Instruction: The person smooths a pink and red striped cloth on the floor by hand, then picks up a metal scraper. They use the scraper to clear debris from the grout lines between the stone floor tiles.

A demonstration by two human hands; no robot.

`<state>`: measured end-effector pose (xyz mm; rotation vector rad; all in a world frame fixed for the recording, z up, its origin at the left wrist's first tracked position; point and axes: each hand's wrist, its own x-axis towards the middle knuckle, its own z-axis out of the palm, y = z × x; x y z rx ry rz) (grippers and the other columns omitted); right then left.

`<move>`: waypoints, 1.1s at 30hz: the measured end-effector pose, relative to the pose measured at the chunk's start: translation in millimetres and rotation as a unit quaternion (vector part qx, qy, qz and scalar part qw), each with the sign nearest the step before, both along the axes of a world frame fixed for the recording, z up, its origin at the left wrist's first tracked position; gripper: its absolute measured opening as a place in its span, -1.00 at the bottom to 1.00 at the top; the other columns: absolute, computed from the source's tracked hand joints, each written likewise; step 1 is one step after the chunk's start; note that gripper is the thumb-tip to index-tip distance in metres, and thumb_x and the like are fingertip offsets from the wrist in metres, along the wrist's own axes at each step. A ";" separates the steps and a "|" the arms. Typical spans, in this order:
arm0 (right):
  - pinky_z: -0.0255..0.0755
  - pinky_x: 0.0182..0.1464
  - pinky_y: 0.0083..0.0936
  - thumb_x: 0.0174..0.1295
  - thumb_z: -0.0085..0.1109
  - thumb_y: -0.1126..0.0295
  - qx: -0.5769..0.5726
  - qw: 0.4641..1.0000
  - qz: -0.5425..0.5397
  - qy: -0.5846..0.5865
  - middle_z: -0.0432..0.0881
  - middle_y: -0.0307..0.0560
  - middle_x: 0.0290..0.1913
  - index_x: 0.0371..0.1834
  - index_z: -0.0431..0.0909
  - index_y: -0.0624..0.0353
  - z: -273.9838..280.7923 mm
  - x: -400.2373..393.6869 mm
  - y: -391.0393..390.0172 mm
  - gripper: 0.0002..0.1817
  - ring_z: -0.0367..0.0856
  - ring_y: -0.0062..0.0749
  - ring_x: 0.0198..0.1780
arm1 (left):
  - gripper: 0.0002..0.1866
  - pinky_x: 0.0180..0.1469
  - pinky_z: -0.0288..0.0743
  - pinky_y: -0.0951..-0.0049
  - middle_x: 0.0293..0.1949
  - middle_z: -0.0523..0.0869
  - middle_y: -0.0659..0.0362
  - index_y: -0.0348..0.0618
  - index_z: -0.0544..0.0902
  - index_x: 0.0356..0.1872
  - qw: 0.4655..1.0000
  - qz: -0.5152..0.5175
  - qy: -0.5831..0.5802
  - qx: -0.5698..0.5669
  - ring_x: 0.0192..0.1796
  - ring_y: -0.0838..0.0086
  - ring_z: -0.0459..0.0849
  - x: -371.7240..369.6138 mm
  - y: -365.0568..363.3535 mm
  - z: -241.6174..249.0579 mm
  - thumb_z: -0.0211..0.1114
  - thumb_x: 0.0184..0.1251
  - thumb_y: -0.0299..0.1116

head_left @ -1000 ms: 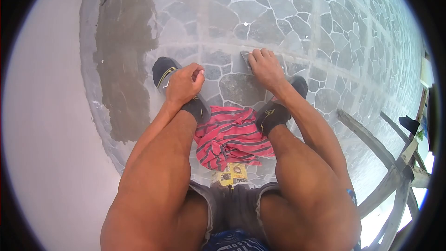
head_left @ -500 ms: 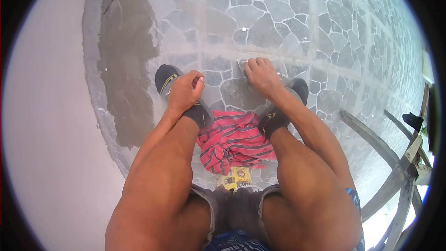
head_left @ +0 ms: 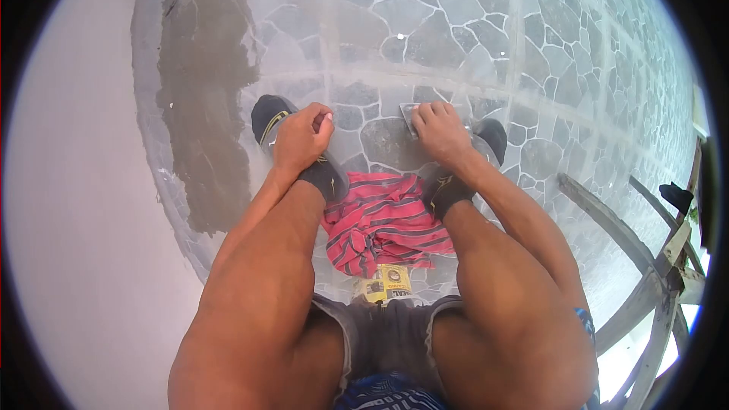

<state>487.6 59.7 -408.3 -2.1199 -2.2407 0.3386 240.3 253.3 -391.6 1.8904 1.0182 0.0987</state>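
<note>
My right hand (head_left: 442, 133) is closed around a flat scraper (head_left: 408, 120). Its thin blade edge shows left of my fingers, against the patterned stone floor (head_left: 391, 144). Most of the tool lies hidden under the hand. Over my left shoe (head_left: 267, 118), my left hand (head_left: 302, 137) is curled closed, its wrist by my shin. Whether something small is inside those fingers I cannot make out. Between my feet lies a crumpled pink cloth with dark stripes (head_left: 387, 220). Behind it, a yellow printed packet (head_left: 391, 282) sits close to my shorts.
A dark grey smeared patch (head_left: 205, 106) runs along the floor beside the pale wall (head_left: 83, 167) on the left. To the right stands a frame of weathered wooden poles (head_left: 607, 216). A small white bit (head_left: 400, 36) lies on the stones ahead.
My right hand has shifted a little to the right and back towards me, with the scraper in it. My left hand stays nearly in place.
</note>
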 end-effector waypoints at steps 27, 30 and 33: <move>0.47 0.15 -0.21 0.19 0.21 0.42 -0.026 0.998 -0.034 -0.035 0.59 -0.05 -0.03 0.13 0.59 0.26 2.9 51.4 6.3 -0.59 0.59 -0.13 0.07 | -0.88 -0.26 0.61 0.36 -0.43 0.79 0.09 -0.18 0.76 -0.15 0.999 0.006 0.005 -0.050 -0.40 0.34 0.77 -0.6 2.9 -2.8 0.34 0.43 -0.39; 0.48 0.15 -0.19 0.15 0.23 0.48 -0.031 0.997 -0.065 -0.018 0.60 -0.05 -0.01 0.15 0.60 0.21 15.2 58.6 13.4 -0.56 0.60 -0.11 0.08 | -0.88 -0.26 0.60 0.37 -0.41 0.79 0.09 -0.18 0.76 -0.15 0.999 0.003 -0.006 -0.037 -0.40 0.36 0.77 -0.6 3.3 -1.6 0.34 0.43 -0.39; 0.53 0.08 -0.18 0.09 0.24 0.61 -0.009 0.989 -0.147 0.001 0.63 -0.06 -0.04 0.14 0.64 0.13 49.9 81.1 7.7 -0.53 0.63 -0.08 0.03 | -0.89 -0.27 0.59 0.39 -0.43 0.78 0.10 -0.18 0.76 -0.14 0.998 0.023 -0.025 -0.054 -0.40 0.39 0.76 -5.7 2.9 -10.4 0.34 0.43 -0.41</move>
